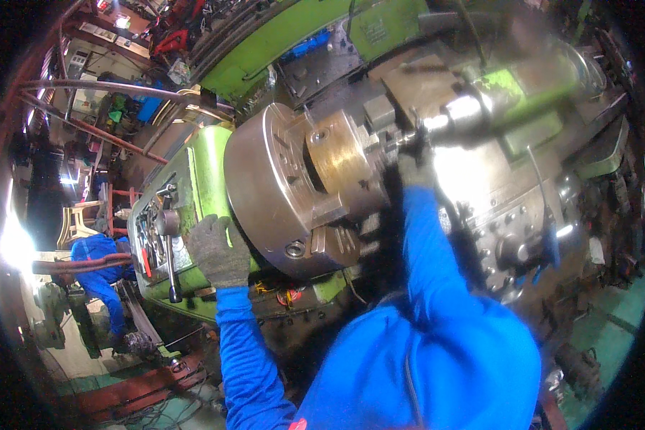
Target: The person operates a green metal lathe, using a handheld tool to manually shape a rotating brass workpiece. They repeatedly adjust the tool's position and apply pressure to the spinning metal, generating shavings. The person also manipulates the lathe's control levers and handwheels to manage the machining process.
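Observation:
My left hand, in a dark grey work glove, lies with its fingers extended on the green lathe headstock, beside the large steel chuck. The chuck's jaws surround a brass-coloured cylindrical workpiece. My right hand, also gloved, reaches up to the narrow gap between the workpiece and the tailstock spindle. Its fingers are at the slim metal tool on the spindle's end; glare and shadow hide whether they grip it. A square steel block stands behind that spot.
A lever with a black knob and small tools sit on the headstock's left end. The green tailstock is at right, above the carriage with its controls. Another person in blue bends over at far left.

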